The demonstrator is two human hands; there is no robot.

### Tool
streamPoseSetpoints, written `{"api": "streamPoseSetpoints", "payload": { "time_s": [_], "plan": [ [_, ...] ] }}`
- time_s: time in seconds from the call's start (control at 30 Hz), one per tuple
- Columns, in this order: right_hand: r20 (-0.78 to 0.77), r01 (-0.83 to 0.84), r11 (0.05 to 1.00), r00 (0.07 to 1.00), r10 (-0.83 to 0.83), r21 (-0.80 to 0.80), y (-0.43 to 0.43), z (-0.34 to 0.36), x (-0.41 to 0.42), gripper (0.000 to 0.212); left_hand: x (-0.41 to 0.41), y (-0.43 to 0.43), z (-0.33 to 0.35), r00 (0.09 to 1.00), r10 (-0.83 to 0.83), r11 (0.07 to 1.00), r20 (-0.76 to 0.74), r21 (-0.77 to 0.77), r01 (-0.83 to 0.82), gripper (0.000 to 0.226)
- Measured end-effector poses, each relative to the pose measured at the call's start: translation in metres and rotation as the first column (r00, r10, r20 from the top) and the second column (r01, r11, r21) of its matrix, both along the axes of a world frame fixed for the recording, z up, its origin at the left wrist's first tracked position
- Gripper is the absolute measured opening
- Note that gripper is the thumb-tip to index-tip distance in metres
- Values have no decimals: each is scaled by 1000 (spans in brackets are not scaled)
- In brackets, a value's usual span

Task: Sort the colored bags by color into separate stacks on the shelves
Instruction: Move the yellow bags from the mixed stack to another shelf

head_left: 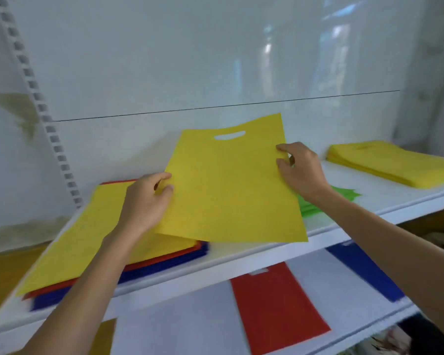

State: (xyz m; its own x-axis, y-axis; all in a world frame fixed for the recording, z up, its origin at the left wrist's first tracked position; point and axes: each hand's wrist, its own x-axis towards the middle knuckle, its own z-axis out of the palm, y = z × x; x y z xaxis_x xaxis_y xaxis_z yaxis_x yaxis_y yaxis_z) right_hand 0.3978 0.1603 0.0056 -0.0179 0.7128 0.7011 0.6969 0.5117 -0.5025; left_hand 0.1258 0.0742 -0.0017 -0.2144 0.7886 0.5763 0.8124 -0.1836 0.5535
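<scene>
On the head camera I see the left hand (146,201) and the right hand (301,170) each pinching a side edge of a yellow bag (231,190), held above the upper shelf (241,257). A mixed pile (69,242) lies at that shelf's left end and a yellow stack (395,165) at its right end.

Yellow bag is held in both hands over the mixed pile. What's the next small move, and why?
Probably carry the yellow bag right and lay it on the yellow stack at far right. The left hand and right hand pinch its side edges, it is held above the mixed pile, and that stack is the only all-yellow one in view.
</scene>
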Motion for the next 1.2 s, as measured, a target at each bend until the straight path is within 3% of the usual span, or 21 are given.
{"api": "streamPoseSetpoints", "payload": {
  "time_s": [0.13, 0.3, 0.53, 0.83, 1.2],
  "plan": [
    [1, 198, 979, 980, -199, -56, -15, 7, 123, 35, 118, 33, -4, 978, -206, 978, -24, -29, 205, 39],
    [-28, 418, 902, 905, -423, -111, -44, -7, 277, 29, 269, 57, -30, 907, -419, 906, 47, -41, 420, 39],
    [-38, 592, 782, 792, -609, -194, -84, -27, 429, 35, 431, 82, -59, 781, -619, 772, 87, -121, 625, 35],
    [-80, 656, 738, 737, -671, -155, -39, -47, 534, 34, 544, 154, -65, 711, -701, 691, 56, -194, 696, 40],
    [-26, 568, 810, 816, -578, -147, 113, -29, 593, 36, 596, 263, -35, 815, -577, 800, 49, -166, 576, 43]
  ]
}}
